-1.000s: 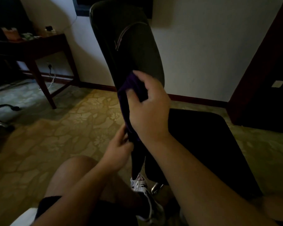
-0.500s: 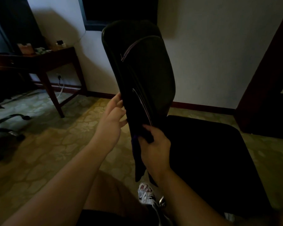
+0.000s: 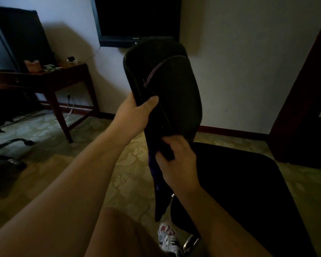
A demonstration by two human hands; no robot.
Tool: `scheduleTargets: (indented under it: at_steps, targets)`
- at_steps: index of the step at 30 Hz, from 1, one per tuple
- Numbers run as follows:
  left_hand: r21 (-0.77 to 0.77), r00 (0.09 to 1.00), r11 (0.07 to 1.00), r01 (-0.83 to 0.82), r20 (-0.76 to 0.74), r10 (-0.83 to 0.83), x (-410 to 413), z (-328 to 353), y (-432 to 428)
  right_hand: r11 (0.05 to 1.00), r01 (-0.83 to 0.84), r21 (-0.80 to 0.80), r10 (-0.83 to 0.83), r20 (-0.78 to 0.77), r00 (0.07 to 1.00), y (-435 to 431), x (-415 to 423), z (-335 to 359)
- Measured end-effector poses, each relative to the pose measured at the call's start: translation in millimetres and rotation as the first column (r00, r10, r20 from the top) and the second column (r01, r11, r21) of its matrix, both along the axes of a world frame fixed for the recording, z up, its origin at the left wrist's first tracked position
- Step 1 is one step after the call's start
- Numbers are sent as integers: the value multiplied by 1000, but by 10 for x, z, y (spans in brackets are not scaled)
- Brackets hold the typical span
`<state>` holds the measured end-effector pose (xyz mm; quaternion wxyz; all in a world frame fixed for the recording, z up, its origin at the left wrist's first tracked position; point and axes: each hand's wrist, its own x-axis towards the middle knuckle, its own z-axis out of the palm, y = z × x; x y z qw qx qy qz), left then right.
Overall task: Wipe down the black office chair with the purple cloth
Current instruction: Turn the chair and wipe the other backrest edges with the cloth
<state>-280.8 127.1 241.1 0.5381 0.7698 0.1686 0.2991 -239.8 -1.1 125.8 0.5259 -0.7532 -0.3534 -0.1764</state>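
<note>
The black office chair (image 3: pixel 239 182) is seen from its side, and its backrest (image 3: pixel 174 86) stands tall with the long axis running upward and a little tilted. The left hand (image 3: pixel 135 114) grips the left edge of the backrest about halfway up, thumb on the front and fingers behind. The right hand (image 3: pixel 176 164) is at the bottom of the backrest, fingers curled around the purple cloth (image 3: pixel 153 169), which hangs down below it. The right hand is the one with the cloth, and almost all of the backrest lies above it, so the next stroke probably goes upward. Behind the top of the backrest a television (image 3: pixel 137 15) has a small mark on its frame, too small to read.
</note>
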Motion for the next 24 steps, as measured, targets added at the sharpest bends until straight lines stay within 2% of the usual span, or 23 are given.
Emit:
scheduleTargets:
  at_steps: [3, 6, 10, 13, 15, 19, 21, 24]
  targets:
    - [86, 998, 995, 41, -45, -38, -87, -14, 36, 998, 51, -29, -51, 8, 999, -33, -78, -281]
    - [164, 998, 986, 43, -61, -33, -115, -15, 29, 997, 0, 82, 6, -77, 997, 6, -101, -18]
    - [183, 998, 983, -2, -62, 13, -88, -40, 37, 972, -87, 217, 63, 115, 991, 182, -44, 625]
    - [145, 999, 989, 8, -52, -1, -65, -64, 58, 981, -115, 154, 93, 142, 986, 195, 43, 673]
    - [105, 999, 994, 23, -49, -18, -70, -66, 43, 989, -84, 118, 75, 77, 994, 72, 110, 454]
    - [89, 998, 995, 45, -36, -42, -103, -60, 20, 995, 96, 10, -91, -217, 972, -252, 119, -136]
    - [112, 999, 993, 40, -35, -36, -110, -49, -7, 992, 124, -28, -127, -234, 964, -321, 89, -267]
    - [121, 999, 992, 41, -38, -37, -113, -33, -61, 992, 73, 104, -58, -144, 988, -210, 42, -43]
